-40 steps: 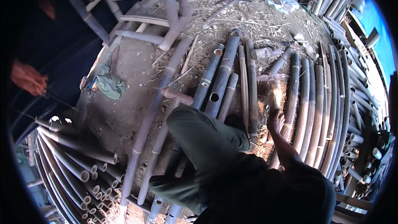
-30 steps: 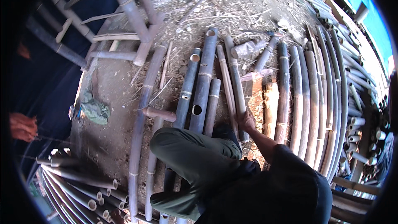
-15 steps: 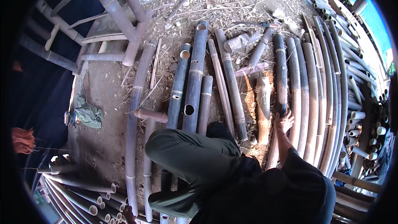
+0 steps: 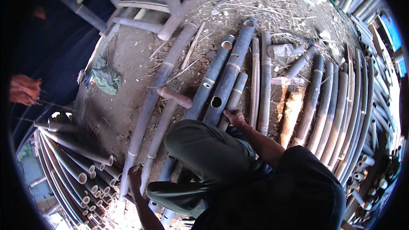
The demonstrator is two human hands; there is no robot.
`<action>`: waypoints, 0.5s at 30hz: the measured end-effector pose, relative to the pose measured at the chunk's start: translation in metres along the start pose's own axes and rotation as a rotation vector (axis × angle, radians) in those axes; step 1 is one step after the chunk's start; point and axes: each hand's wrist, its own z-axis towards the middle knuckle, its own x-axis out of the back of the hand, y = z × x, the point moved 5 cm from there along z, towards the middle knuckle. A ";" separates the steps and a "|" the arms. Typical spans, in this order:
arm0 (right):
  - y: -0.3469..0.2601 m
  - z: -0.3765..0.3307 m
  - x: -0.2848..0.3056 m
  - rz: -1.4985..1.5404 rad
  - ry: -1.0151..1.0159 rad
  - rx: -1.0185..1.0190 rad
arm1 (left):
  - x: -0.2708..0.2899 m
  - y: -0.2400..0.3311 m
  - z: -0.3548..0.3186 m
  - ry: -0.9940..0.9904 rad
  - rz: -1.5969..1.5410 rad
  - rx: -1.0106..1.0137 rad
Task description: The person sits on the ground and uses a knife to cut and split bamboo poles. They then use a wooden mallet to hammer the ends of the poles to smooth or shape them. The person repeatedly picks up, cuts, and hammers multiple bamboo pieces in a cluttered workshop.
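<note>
My right hand [image 4: 235,118] is at a short brownish bamboo piece [image 4: 237,91], its fingers bent against the piece's near right side. Left of that piece lies a long dark bamboo pole [image 4: 226,76] with round holes cut in it. Beside it is another dark pole [image 4: 208,79], with an open end and a small notch. My left hand [image 4: 135,173] is low on the left, against a long bamboo pole [image 4: 147,98]; shadow hides its fingers. A short bamboo crosspiece [image 4: 175,97] sticks out near my bent knee.
Several bamboo poles [image 4: 326,110] lie side by side on the right, beyond a pale split log [image 4: 292,117]. A stack of bamboo [image 4: 85,179] fills the lower left. A bamboo frame [image 4: 145,6] stands at upper left, near a crumpled green bag [image 4: 106,76].
My right hand has left the dark pole on the right and moved left to the short bamboo piece. My left hand has come further into view. The whole view has turned.
</note>
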 end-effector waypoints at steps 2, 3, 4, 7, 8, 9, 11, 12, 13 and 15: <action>-0.001 0.005 -0.008 0.112 -0.002 0.058 | -0.026 0.036 -0.014 0.006 0.013 -0.055; -0.008 0.004 -0.008 0.202 -0.023 0.142 | -0.036 0.028 -0.013 -0.003 0.028 -0.143; -0.009 0.004 -0.001 0.297 -0.034 0.214 | -0.049 0.020 -0.008 -0.027 0.047 -0.234; -0.028 0.012 0.045 0.599 -0.240 0.346 | -0.083 0.081 -0.018 -0.148 -0.089 -0.235; -0.051 0.000 0.057 0.708 -0.374 0.398 | -0.089 0.088 -0.016 -0.177 -0.117 -0.236; -0.069 -0.002 0.064 0.789 -0.441 0.423 | -0.094 0.098 -0.009 -0.166 -0.104 -0.275; -0.101 -0.002 0.067 0.945 -0.528 0.411 | -0.111 0.118 0.006 -0.263 -0.209 -0.333; -0.123 -0.010 0.067 0.936 -0.523 0.457 | -0.120 0.136 0.014 -0.311 -0.260 -0.368; -0.143 -0.014 0.063 0.929 -0.526 0.503 | -0.127 0.163 0.018 -0.288 -0.267 -0.387; -0.165 0.004 0.063 0.793 -0.376 0.616 | -0.148 0.232 0.025 -0.374 -0.302 -0.476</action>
